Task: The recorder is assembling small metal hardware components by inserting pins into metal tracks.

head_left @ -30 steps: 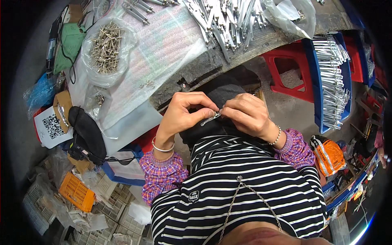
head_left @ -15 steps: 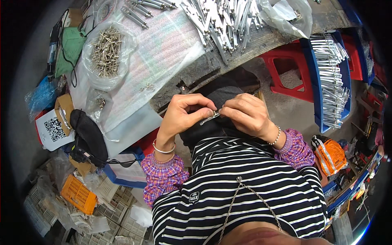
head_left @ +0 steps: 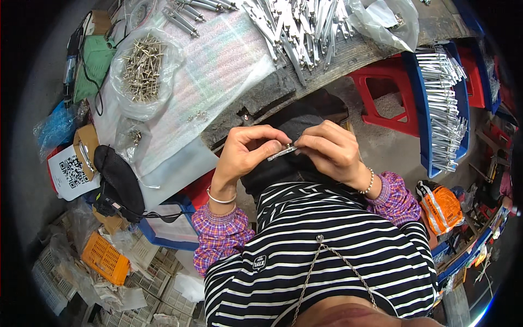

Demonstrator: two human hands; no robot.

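Between my two hands, over my lap, is a slim silver metal strip [head_left: 280,154]. My left hand [head_left: 246,151] pinches it with thumb and index finger from the left. A small brass-coloured piece sits by my left fingertips on top of the strip, too small to name. My right hand [head_left: 330,150] is closed at the strip's right end, its fingertips pressed together there; whether they also hold another small part is hidden. Up on the table lies a heap of similar silver metal strips [head_left: 294,32].
A plastic bag of brass-coloured pins [head_left: 144,68] stands at the table's left, near a smaller bag of small parts [head_left: 135,137]. To the right, a blue bin [head_left: 463,103] holds many silver strips beside a red stool [head_left: 376,87]. A black mesh pouch [head_left: 117,182] hangs by the table's left edge.
The strip has tilted a little flatter in my fingers, and the brass-coloured piece shows more plainly. My right fingers have shifted slightly along its end.
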